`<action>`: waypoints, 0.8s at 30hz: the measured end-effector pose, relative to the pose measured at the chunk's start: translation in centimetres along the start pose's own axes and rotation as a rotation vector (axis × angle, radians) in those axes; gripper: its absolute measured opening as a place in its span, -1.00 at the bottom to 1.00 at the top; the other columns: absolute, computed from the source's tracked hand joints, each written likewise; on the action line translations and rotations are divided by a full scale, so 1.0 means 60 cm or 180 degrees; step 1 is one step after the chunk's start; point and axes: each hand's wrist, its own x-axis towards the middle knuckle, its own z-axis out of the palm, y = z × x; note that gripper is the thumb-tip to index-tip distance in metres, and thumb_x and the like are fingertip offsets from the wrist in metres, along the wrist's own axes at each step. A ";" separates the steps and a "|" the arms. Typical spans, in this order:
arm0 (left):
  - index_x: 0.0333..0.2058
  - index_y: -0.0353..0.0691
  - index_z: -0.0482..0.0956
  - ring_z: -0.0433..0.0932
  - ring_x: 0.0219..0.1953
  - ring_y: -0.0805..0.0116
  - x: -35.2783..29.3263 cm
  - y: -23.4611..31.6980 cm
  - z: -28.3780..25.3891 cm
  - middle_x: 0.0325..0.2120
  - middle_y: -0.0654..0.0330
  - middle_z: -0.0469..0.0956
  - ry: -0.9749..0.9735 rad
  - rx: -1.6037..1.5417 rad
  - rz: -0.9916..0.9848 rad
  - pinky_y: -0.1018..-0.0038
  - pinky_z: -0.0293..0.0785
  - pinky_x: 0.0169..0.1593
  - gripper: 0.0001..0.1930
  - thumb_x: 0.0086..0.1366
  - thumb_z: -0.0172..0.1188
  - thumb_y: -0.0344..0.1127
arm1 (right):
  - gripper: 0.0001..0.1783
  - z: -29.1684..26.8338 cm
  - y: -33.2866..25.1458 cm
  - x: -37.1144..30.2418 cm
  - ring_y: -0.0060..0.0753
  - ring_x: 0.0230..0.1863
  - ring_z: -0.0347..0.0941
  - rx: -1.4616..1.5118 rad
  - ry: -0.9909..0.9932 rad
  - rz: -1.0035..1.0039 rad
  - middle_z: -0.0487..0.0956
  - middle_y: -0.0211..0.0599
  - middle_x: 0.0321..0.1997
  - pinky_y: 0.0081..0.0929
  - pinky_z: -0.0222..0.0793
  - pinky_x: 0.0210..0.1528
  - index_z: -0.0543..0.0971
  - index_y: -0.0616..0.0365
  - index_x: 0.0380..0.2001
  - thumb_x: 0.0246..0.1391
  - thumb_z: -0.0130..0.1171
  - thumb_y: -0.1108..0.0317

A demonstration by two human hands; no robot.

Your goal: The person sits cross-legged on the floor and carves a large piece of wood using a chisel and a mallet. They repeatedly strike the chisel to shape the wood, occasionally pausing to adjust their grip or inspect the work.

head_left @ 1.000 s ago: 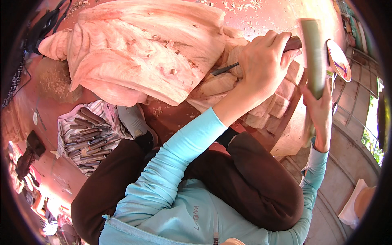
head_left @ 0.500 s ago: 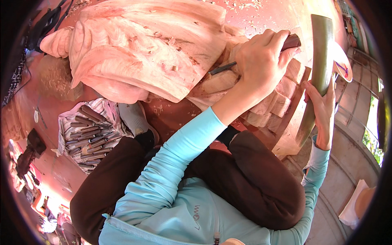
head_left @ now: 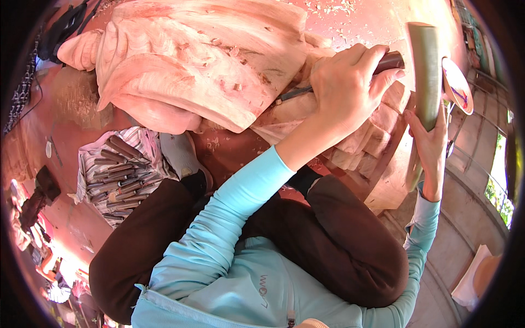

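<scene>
My left hand (head_left: 347, 85) is wrapped round the dark wooden handle of a carving chisel (head_left: 295, 94). Its steel blade points left, with the tip at the pale carved wood block (head_left: 191, 65), by the block's lower right edge. The handle's butt pokes out past my thumb. At the right, my right hand (head_left: 430, 143) grips a smooth, slightly curved olive-green club-like mallet (head_left: 425, 71), held nearly upright. The mallet's upper part stands just right of the chisel's butt, with a small gap between them. Loose chips lie on the carved block.
To the left, several wood-handled chisels (head_left: 117, 175) lie on a striped cloth (head_left: 85, 169). Stepped, rough-cut wood (head_left: 377, 139) sits below my left hand. Wood shavings (head_left: 333, 8) are scattered over the reddish floor. A round pale disc-like thing (head_left: 458, 85) is right of the mallet.
The mallet's upper end has swung a little left, closer to the chisel's butt. My left hand and the chisel have shifted only slightly.
</scene>
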 end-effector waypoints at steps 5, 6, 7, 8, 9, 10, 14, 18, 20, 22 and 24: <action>-0.26 -0.19 0.57 0.46 -0.59 0.31 -0.008 0.019 -0.030 -0.60 0.24 0.45 0.0033 0.0152 0.0668 0.42 0.36 -0.51 -0.66 0.08 0.30 -0.08 | -0.37 0.009 -0.001 -0.012 -0.60 -0.33 0.44 -0.0109 0.0199 -0.0831 0.54 -0.36 -0.35 -0.56 0.40 -0.24 0.33 0.17 0.15 -0.03 0.26 0.42; -0.25 -0.18 0.57 0.43 -0.61 0.34 -0.014 0.020 -0.033 -0.63 0.24 0.42 -0.0080 0.0000 0.0804 0.45 0.34 -0.52 -0.63 0.04 0.32 -0.07 | -0.38 0.007 0.000 -0.012 -0.60 -0.34 0.44 -0.0046 0.0256 -0.0686 0.54 -0.36 -0.35 -0.57 0.40 -0.26 0.34 0.18 0.14 -0.03 0.26 0.41; -0.25 -0.19 0.57 0.44 -0.60 0.34 -0.015 0.020 -0.039 -0.61 0.23 0.44 -0.0162 0.0006 0.0862 0.46 0.35 -0.53 -0.63 0.04 0.33 -0.07 | -0.39 0.006 0.001 -0.014 -0.60 -0.34 0.44 0.0013 0.0279 -0.0536 0.54 -0.36 -0.35 -0.57 0.40 -0.27 0.34 0.19 0.13 -0.03 0.26 0.40; -0.25 -0.19 0.57 0.46 -0.60 0.33 -0.014 0.023 -0.043 -0.59 0.23 0.46 -0.0244 0.0008 0.0918 0.46 0.35 -0.54 -0.62 0.04 0.33 -0.07 | -0.40 0.005 0.002 -0.017 -0.60 -0.35 0.43 0.0069 0.0302 -0.0384 0.54 -0.36 -0.35 -0.57 0.40 -0.28 0.35 0.19 0.12 -0.02 0.27 0.40; -0.27 -0.18 0.56 0.46 -0.60 0.32 -0.013 0.032 -0.043 -0.59 0.23 0.46 -0.0193 -0.0264 0.0680 0.44 0.34 -0.53 -0.64 0.03 0.33 -0.08 | -0.41 0.003 -0.007 -0.020 -0.65 -0.40 0.41 0.0183 0.0234 -0.0268 0.53 -0.39 -0.36 -0.64 0.37 -0.36 0.36 0.20 0.10 -0.03 0.28 0.37; -0.28 -0.17 0.54 0.46 -0.60 0.31 -0.009 0.050 -0.042 -0.59 0.24 0.46 -0.0140 -0.0543 0.0448 0.43 0.34 -0.53 -0.65 0.02 0.34 -0.09 | -0.41 0.005 -0.005 -0.020 -0.67 -0.42 0.40 0.0342 0.0266 -0.0297 0.53 -0.41 -0.37 -0.66 0.35 -0.39 0.36 0.20 0.09 -0.03 0.29 0.37; -0.32 -0.18 0.51 0.50 -0.57 0.24 0.015 0.052 -0.016 -0.57 0.22 0.50 0.0033 -0.0620 0.0531 0.38 0.37 -0.49 -0.68 0.01 0.34 -0.13 | -0.43 0.007 -0.007 -0.019 -0.72 -0.48 0.35 0.0514 0.0287 -0.0188 0.50 -0.47 -0.41 -0.71 0.29 -0.48 0.37 0.19 0.08 -0.01 0.29 0.36; -0.34 -0.19 0.58 0.56 -0.57 0.29 0.029 0.012 0.019 -0.56 0.21 0.56 0.0108 -0.0060 0.0421 0.44 0.43 -0.51 -0.72 0.08 0.32 -0.13 | -0.41 0.013 -0.005 -0.019 -0.70 -0.48 0.34 0.0692 0.0209 -0.0184 0.49 -0.45 -0.40 -0.70 0.29 -0.49 0.34 0.19 0.10 -0.01 0.29 0.38; -0.33 -0.17 0.59 0.58 -0.55 0.27 0.034 -0.005 0.033 -0.54 0.20 0.58 0.0197 -0.0146 0.0314 0.42 0.43 -0.50 -0.75 0.09 0.31 -0.15 | -0.41 0.012 -0.007 -0.020 -0.71 -0.47 0.35 0.0599 0.0206 -0.0170 0.49 -0.45 -0.40 -0.70 0.29 -0.48 0.34 0.21 0.10 -0.01 0.29 0.38; -0.32 -0.18 0.60 0.58 -0.55 0.27 0.037 -0.016 0.038 -0.53 0.20 0.58 0.0255 -0.0045 0.0305 0.43 0.43 -0.50 -0.75 0.09 0.31 -0.17 | -0.44 0.014 -0.005 -0.017 -0.70 -0.48 0.35 0.0612 0.0278 -0.0136 0.49 -0.44 -0.40 -0.70 0.29 -0.47 0.36 0.22 0.07 -0.01 0.29 0.38; -0.34 -0.19 0.57 0.57 -0.52 0.22 0.034 -0.012 0.040 -0.52 0.18 0.56 0.0239 -0.0121 0.0228 0.38 0.43 -0.47 -0.76 0.07 0.32 -0.19 | -0.48 0.013 -0.002 -0.014 -0.69 -0.48 0.35 0.0615 0.0313 -0.0080 0.49 -0.43 -0.41 -0.69 0.29 -0.45 0.38 0.23 0.02 -0.01 0.29 0.37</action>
